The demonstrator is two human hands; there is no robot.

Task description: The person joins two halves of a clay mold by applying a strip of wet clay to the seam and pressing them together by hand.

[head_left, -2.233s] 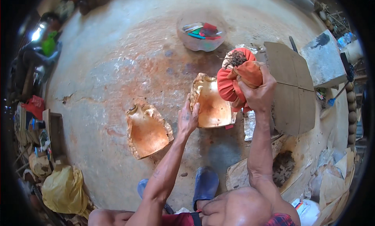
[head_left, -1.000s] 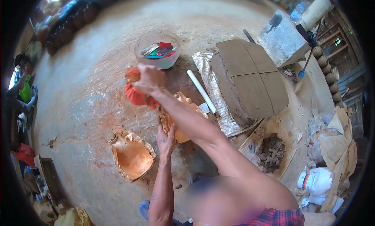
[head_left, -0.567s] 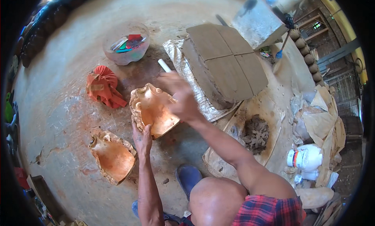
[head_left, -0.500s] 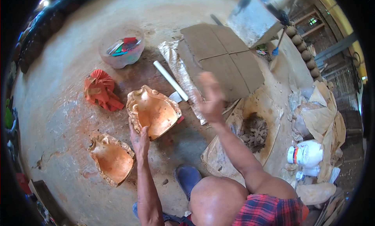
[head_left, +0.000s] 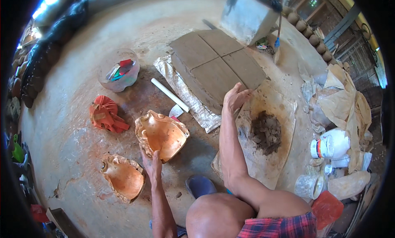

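My left hand (head_left: 152, 168) grips the near left rim of a hollow plaster mould half (head_left: 163, 138), its thumb hooked over the edge. The mould's inside is orange-stained and its outer rim rough. A second, similar mould half (head_left: 124, 178) lies hollow side up on the floor to the left. My right hand (head_left: 236, 97) is open and holds nothing, its fingers apart by the near edge of a big grey-brown clay block (head_left: 224, 67). Cut lines cross the top of that block. Whether the hand touches the clay, I cannot tell.
A white pipe (head_left: 169, 95) and a pale scraper (head_left: 176, 111) lie beyond the mould. Left of them are a red cloth bundle (head_left: 108, 114) and a clear tub (head_left: 119, 75) of tools. Clay scraps (head_left: 266, 133) sit on a sheet at right, near white containers (head_left: 309, 185).
My right hand has come back toward me and to the right, from over the clay block to its near edge. The left hand stays on the mould half. The whole view has shifted slightly.
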